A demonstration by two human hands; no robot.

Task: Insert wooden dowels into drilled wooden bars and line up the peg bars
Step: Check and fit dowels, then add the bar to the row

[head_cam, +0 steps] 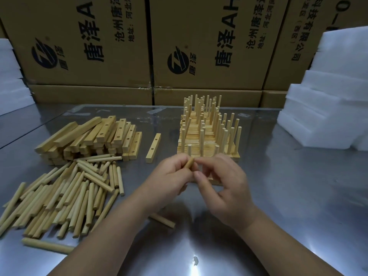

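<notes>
Pinched a short round dowel (189,162) above the steel table (298,196), just in front of the peg bars (209,134).

Held it tilted in the curled fingers of the left hand (171,176); had the right hand (223,184) curled close against its upper end, could not tell whether gripping. Saw pale, smooth, straight-grained wood throughout: loose dowels (65,194) heaped at left, square-edged drilled bars (93,136) stacked behind them, one single bar (153,148) lying apart between stack and peg bars. Found the peg bars packed side by side, pegs upright. Noted printed brown cardboard boxes (89,46) behind, white foam blocks (328,106) at right, dull reflective metal beneath.
</notes>
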